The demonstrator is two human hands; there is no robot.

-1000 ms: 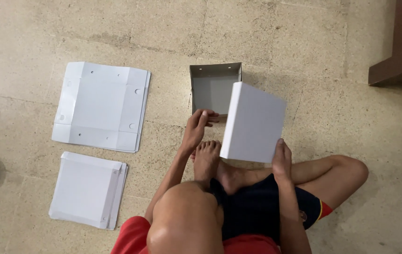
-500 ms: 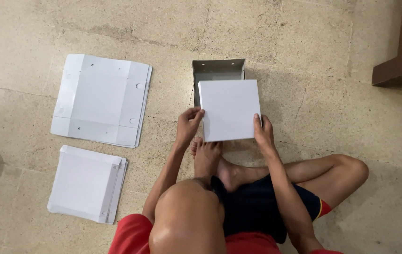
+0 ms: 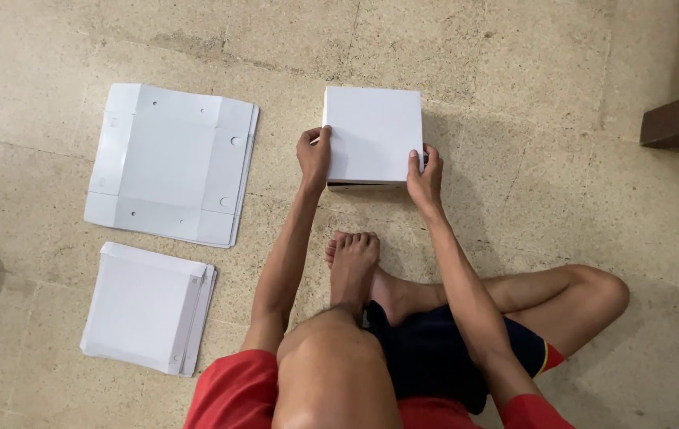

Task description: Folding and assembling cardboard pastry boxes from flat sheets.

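White box [image 3: 373, 133] between both hands [image 3: 313, 156]

We see a matt white cardboard box [image 3: 373, 135], smooth-faced, and two stacks of flat box blanks [image 3: 171, 163] [image 3: 149, 306] in the same matt card. The floor [image 3: 530, 95] looks like speckled, worn stone. The shorts [image 3: 236, 393] are red cloth.
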